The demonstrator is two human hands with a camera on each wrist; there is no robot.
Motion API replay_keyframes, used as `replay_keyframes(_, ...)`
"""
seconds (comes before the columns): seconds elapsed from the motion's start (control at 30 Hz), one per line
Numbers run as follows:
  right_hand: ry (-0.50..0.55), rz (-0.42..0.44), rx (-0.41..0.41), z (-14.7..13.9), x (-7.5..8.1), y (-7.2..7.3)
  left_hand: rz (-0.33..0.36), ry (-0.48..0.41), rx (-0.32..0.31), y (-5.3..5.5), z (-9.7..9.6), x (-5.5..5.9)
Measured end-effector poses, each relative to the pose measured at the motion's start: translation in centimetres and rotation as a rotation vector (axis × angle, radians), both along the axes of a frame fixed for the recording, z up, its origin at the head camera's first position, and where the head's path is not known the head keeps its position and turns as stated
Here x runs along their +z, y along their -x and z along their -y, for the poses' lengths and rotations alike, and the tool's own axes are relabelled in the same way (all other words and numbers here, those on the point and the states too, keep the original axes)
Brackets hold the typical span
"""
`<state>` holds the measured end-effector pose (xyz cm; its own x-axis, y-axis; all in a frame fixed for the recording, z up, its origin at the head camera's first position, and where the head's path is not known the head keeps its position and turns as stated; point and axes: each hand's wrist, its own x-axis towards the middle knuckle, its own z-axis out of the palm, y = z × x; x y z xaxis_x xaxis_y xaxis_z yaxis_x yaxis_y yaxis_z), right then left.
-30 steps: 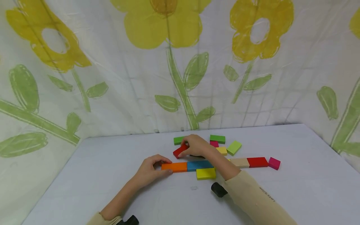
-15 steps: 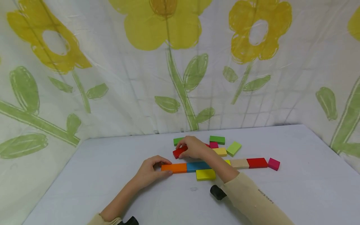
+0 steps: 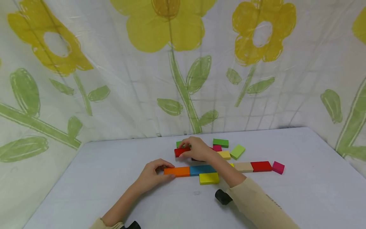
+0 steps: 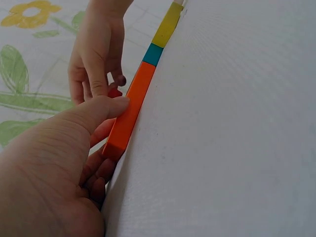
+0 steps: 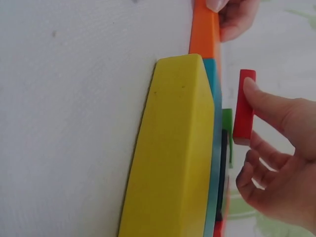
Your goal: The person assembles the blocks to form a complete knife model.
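Observation:
My left hand point(image 3: 152, 174) grips the orange block point(image 3: 177, 172) at the left end of a row lying on the table, thumb on the near side and fingers beyond it. A blue block point(image 3: 200, 170) adjoins the orange one. Past that row, my right hand point(image 3: 198, 149) pinches a red block point(image 3: 181, 151) between thumb and fingers. The red block point(image 5: 244, 106) looks slightly raised off the table in the right wrist view. In front of the blue block lies a yellow block point(image 3: 208, 178). My right forearm covers part of the row in the head view.
The row continues right with a beige block point(image 3: 243, 167) and another red block point(image 3: 261, 166). A magenta block point(image 3: 278, 167) lies beyond its right end. Behind are green blocks point(image 3: 220, 142), a lime block point(image 3: 237, 152) and a pale yellow block point(image 3: 224, 155). A flowered curtain point(image 3: 128, 105) hangs behind the table.
The red block in my right hand has turned from slanted to nearly level and risen slightly, moving a little left. My left hand stays on the orange block.

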<state>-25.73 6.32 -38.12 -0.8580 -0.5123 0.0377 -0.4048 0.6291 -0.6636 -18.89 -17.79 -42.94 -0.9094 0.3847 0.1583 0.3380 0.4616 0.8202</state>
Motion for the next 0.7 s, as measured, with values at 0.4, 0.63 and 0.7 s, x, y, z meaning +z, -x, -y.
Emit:
replay_keyframes(0.4, 0.062, -0.027, -0.052, -1.8, 0.8, -1.1, 0.01, 0.008, 0.007, -0.1, -0.1, 0.1)
replay_keyframes(0.63, 0.062, -0.019, -0.043, -2.9, 1.0, -1.8, 0.022, 0.007, 0.008, -0.1, -0.1, 0.2)
replay_keyframes(0.7, 0.063, -0.027, -0.035, -3.1, 1.2, -2.0, 0.019, 0.01, 0.007, -0.1, -0.1, 0.2)
